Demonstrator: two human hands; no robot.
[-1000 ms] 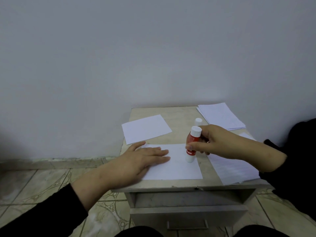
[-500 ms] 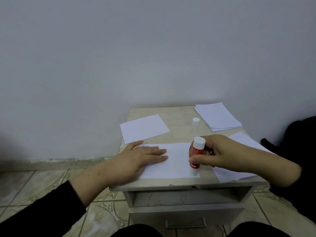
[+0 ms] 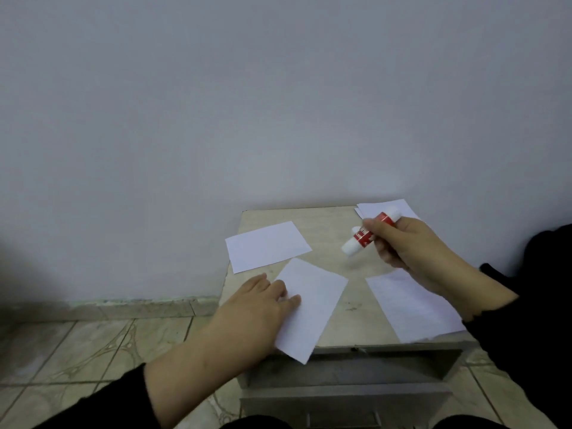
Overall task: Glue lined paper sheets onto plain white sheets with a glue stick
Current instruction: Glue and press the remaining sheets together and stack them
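Note:
A white sheet (image 3: 312,301) lies turned at an angle on the small table (image 3: 328,224), its near corner hanging over the front edge. My left hand (image 3: 260,308) rests flat on its left part, fingers straight. My right hand (image 3: 405,243) grips a red-and-white glue stick (image 3: 365,235) in the air above the table's right side, tilted with one white end pointing down-left. A lined sheet (image 3: 408,305) lies at the front right under my right forearm. Another white sheet (image 3: 266,249) lies at the back left.
A stack of sheets (image 3: 371,207) sits at the table's back right corner, partly hidden by my right hand and the glue stick. The table stands against a plain wall. An open drawer (image 3: 346,373) juts out below the front edge. Tiled floor lies to the left.
My right hand lifted the glue stick off the sheet and carried it up and back to the right. The sheet under my left hand has rotated and slid toward the front edge.

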